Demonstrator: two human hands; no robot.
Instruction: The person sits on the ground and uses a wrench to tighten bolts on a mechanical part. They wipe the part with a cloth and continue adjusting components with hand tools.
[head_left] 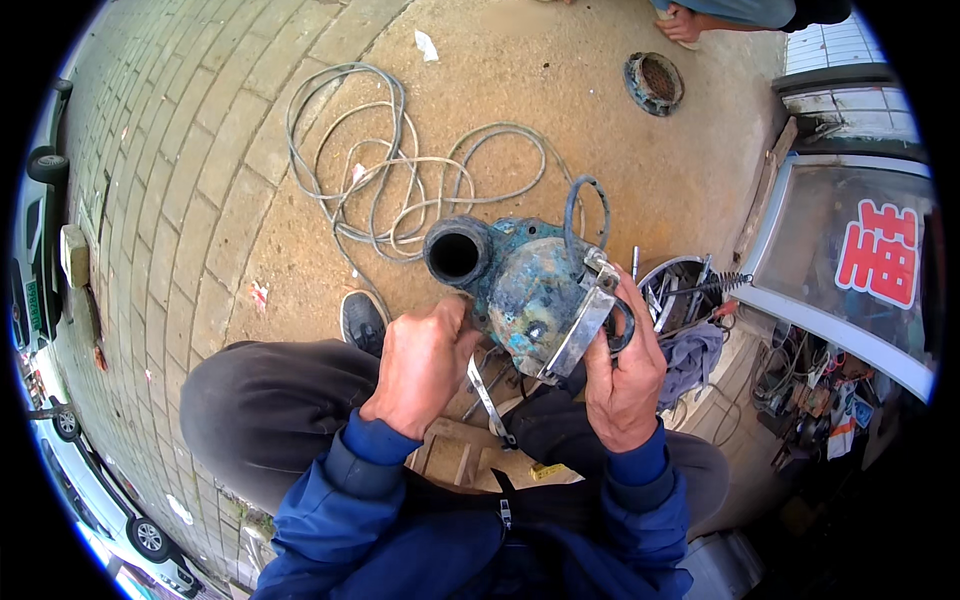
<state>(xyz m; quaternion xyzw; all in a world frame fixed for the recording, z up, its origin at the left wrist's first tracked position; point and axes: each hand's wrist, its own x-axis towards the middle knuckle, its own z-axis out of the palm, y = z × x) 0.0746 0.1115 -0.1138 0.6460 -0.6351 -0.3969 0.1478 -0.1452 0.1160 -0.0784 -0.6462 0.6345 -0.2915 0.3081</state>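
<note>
A worn blue-green pump (535, 300) with a round open outlet (457, 256) is in front of me, between my knees. My right hand (625, 375) is closed around its right side, by the metal handle bar (580, 330) and a black cable loop. My left hand (420, 360) is curled shut against the pump's lower left edge, just under the outlet; what its fingers pinch is hidden. Below the pump, close to my left thumb, a silver wrench-like tool (485, 400) slants down. The pump's underside is out of sight.
Coiled grey cable (400, 170) lies on the ground beyond the pump. A round rusty ring-shaped part (653, 84) sits far right, near another person's hand (682, 24). At right are a tool container (680, 280), a grey rag (692, 362) and a framed glass panel (840, 240).
</note>
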